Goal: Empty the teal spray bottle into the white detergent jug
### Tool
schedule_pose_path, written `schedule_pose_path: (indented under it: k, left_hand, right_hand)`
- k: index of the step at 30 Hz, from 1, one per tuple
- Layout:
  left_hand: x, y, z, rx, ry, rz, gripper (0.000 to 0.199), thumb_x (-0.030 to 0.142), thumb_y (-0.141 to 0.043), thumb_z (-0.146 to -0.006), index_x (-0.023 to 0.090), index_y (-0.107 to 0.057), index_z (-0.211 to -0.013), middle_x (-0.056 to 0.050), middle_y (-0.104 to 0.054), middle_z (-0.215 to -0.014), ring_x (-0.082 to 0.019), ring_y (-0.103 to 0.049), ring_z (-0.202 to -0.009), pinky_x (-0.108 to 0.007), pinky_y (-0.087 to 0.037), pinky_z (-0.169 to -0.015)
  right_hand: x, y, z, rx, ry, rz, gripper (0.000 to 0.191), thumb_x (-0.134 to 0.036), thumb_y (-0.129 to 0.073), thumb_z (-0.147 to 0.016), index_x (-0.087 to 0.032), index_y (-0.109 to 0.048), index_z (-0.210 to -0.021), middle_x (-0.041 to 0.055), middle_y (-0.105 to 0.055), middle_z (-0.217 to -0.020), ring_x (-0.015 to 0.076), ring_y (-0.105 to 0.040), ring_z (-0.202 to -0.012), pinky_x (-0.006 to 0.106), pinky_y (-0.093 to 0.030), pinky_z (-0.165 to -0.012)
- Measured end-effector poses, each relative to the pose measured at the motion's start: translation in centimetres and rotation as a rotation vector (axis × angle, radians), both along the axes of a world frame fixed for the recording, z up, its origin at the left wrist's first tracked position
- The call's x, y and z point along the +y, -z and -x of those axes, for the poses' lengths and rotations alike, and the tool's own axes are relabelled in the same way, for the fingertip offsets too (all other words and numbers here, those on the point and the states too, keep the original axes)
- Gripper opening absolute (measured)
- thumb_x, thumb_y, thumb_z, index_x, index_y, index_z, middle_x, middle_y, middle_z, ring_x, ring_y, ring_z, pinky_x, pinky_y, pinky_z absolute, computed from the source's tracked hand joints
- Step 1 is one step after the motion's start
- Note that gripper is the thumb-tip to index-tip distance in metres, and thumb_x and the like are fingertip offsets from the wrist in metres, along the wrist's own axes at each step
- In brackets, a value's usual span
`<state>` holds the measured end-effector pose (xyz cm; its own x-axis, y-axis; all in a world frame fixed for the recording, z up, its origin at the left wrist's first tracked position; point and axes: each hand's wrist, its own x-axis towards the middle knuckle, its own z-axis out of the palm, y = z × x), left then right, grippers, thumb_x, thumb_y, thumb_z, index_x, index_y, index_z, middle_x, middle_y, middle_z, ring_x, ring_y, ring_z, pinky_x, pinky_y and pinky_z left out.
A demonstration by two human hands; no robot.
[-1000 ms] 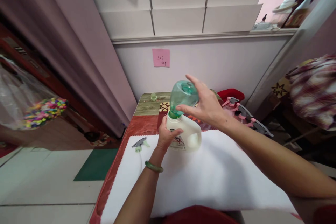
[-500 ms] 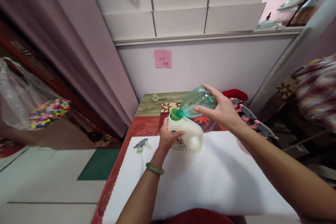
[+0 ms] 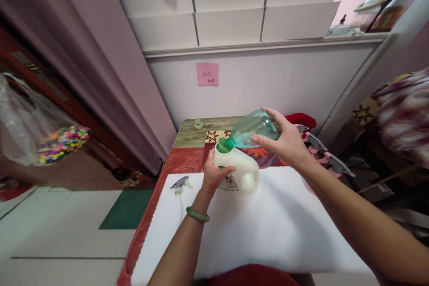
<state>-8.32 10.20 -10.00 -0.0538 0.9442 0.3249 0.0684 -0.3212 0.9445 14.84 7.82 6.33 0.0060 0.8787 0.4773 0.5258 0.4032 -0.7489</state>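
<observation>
A cream-white detergent jug [image 3: 241,167] with a side handle stands on the white cloth. My left hand [image 3: 214,172] grips it near its neck. In the jug's mouth is a green pouring spout [image 3: 221,144]. My right hand [image 3: 286,140] holds a clear teal bottle [image 3: 251,129] tipped to the left, its neck down at the spout. Some liquid seems to lie inside the bottle; a stream cannot be made out. To the left of the jug lies a grey and green spray trigger [image 3: 181,184] with its thin tube.
A small green cap [image 3: 198,124] sits at the table's back left. Pink and grey spray triggers [image 3: 326,156] stand by the right edge near a red object [image 3: 300,119]. A white cloth [image 3: 261,232] covers the front. A pink note [image 3: 207,74] is on the wall.
My right hand and the teal bottle have shifted very slightly to the right, the bottle still tipped at the spout. My left hand and the jug look the same.
</observation>
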Motion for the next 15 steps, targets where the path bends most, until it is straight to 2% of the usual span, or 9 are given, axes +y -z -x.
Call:
schedule_pose_path:
  k: [5, 11, 15]
  left_hand:
    - [0.0, 0.0, -0.1, 0.001, -0.01, 0.007, 0.087, 0.052, -0.093, -0.051, 0.019, -0.057, -0.123, -0.009, -0.073, -0.106, -0.028, -0.069, -0.098, -0.038, -0.054, -0.087]
    - [-0.3, -0.1, -0.3, 0.003, -0.001, -0.007, 0.089, 0.052, -0.094, -0.052, 0.02, -0.057, -0.127, -0.008, -0.074, -0.105, -0.027, -0.069, -0.096, -0.039, -0.055, -0.087]
    - [-0.3, 0.1, -0.6, 0.03, -0.018, -0.026, 0.093, 0.053, -0.094, -0.052, 0.02, -0.056, -0.131, -0.012, -0.072, -0.116, -0.03, -0.069, -0.104, -0.04, -0.054, -0.092]
  right_hand:
    - [0.0, 1.1, -0.3, 0.074, -0.007, 0.001, 0.087, -0.061, -0.083, -0.069, -0.026, -0.053, -0.143, 0.012, -0.062, -0.141, 0.0343, -0.06, -0.128, 0.055, -0.048, -0.107]
    - [-0.3, 3.0, -0.5, 0.217, 0.016, 0.037, 0.084, -0.06, -0.084, -0.068, -0.026, -0.055, -0.14, 0.012, -0.066, -0.135, 0.0343, -0.062, -0.124, 0.055, -0.049, -0.106]
    - [-1.0, 4.1, -0.3, 0.295, 0.024, 0.076, 0.079, -0.062, -0.079, -0.072, -0.025, -0.057, -0.138, 0.0127, -0.067, -0.133, 0.0362, -0.064, -0.123, 0.058, -0.05, -0.105]
